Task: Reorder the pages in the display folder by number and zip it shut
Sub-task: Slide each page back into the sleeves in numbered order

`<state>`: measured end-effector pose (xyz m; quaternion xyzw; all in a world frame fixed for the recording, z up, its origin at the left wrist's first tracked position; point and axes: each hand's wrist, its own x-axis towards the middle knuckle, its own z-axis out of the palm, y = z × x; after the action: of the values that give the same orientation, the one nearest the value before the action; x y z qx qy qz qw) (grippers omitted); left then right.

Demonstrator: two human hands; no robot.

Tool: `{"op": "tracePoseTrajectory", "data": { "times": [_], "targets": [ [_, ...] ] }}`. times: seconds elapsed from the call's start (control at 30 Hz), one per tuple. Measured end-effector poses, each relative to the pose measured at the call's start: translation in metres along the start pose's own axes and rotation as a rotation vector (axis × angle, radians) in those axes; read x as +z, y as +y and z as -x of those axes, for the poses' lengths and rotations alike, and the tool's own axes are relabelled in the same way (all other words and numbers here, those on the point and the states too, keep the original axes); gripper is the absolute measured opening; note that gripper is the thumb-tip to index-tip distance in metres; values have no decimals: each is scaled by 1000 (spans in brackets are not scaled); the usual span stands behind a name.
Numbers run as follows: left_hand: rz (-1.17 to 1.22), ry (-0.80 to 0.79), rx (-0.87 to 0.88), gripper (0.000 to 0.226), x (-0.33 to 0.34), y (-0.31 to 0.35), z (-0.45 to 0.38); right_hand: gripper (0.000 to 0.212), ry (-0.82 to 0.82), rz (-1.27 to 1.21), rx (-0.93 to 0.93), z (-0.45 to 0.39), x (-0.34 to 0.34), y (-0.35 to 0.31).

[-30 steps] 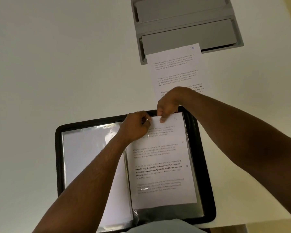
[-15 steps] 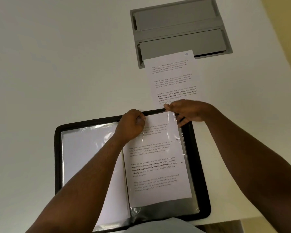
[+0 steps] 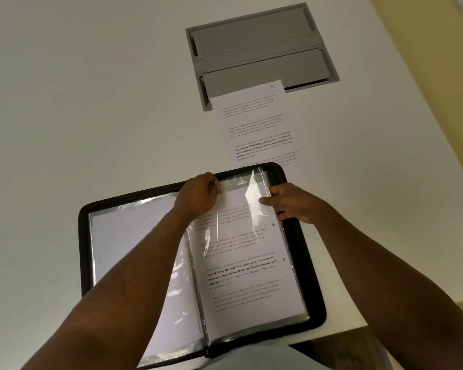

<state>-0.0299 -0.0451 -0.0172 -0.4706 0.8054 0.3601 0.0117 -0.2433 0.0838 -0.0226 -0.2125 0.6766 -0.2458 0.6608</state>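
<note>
While the display folder [image 3: 305,265] lies open at lower centre of the white bench [image 3: 91,102], both hands work its right-hand plastic sleeve [image 3: 251,198]. Left hand [image 3: 198,198] pinches the sleeve's top edge near the spine, fingers curled. Right hand [image 3: 292,202] grips the sleeve's right edge, thumb on top. A printed page [image 3: 241,268] sits in that sleeve. Loose page [image 3: 257,126] marked 10 lies just above the folder, overlapping a grey recessed panel [image 3: 259,49] at upper centre.
</note>
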Motion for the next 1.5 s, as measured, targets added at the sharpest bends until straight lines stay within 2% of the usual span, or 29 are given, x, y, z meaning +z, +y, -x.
{"op": "tracePoseTrajectory", "data": {
  "times": [0.07,0.1,0.2,0.3,0.43,0.57,0.67,0.7,0.77,0.83,0.9,1.0,1.17,1.2,1.3,1.37,1.43,1.5],
  "targets": [
    [65,79,6,11,0,-1,6,11,20,90,-21,11,9,3],
    [106,119,2,19,-1,-3,11,6,31,119,-38,16,12,5],
    [195,218,-56,45,-1,-14,31,10,51,23,-94,33,23,5],
    [255,282,-94,44,-4,-17,59,20,27,-157,-136,51,39,-5],
    [411,148,-131,43,-13,-12,97,23,25,-319,-190,76,77,-30],
    [809,-77,-193,76,-30,-7,136,21,116,-269,-281,93,134,-57],
    [964,-188,-126,84,-42,-17,160,30,160,-247,-316,97,181,-72],
    [971,-175,-107,82,-48,-23,168,37,166,-210,-323,97,196,-76],
    [1052,-124,-102,61,-62,-38,183,52,156,-61,-358,96,225,-78],
    [1171,-65,-154,39,-76,-56,197,56,98,22,-393,91,248,-74],
    [1190,-10,-215,32,-87,-79,207,57,28,25,-399,86,266,-67],
    [1054,68,-363,27,-94,-117,208,58,20,105,-436,78,284,-56],
    [760,203,-503,29,-93,-168,205,42,283,613,-633,57,292,-17],
    [718,215,-529,28,-90,-177,204,45,295,759,-619,51,290,-6],
    [543,281,-593,25,-76,-195,204,64,228,1096,-414,38,283,24],
    [361,357,-567,39,-66,-198,205,73,232,1203,-412,34,282,39],
    [110,399,-454,54,-56,-197,209,77,254,1264,-438,29,283,50],
    [-211,347,-288,47,-42,-196,211,78,263,1279,-452,27,283,55]
  ]
}}
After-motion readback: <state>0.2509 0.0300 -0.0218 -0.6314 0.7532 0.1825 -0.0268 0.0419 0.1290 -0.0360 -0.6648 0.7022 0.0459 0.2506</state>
